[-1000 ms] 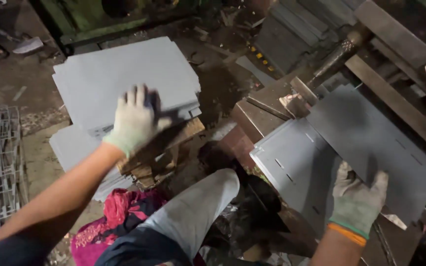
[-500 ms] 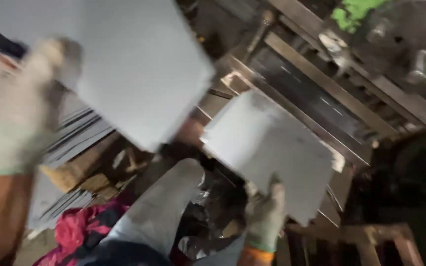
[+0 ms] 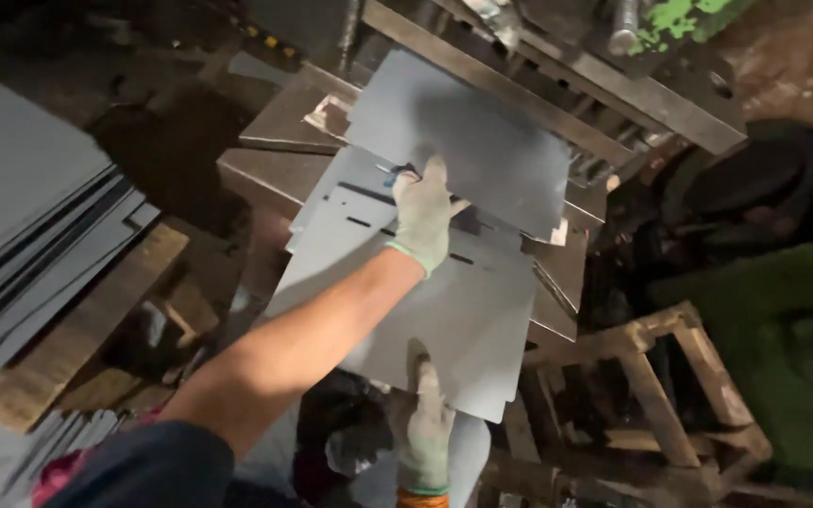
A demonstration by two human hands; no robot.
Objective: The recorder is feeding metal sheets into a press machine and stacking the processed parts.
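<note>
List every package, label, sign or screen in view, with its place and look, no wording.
None in view: no package, label, sign or screen shows.
The left hand and right hand, both in pale work gloves, rest on plain grey sheet-metal plates with punched slots, lying on a steel machine bed.

Steel press bed [image 3: 275, 179], two grey slotted metal sheets [image 3: 463, 310] stacked on it, upper sheet [image 3: 482, 141] overlapping
</note>
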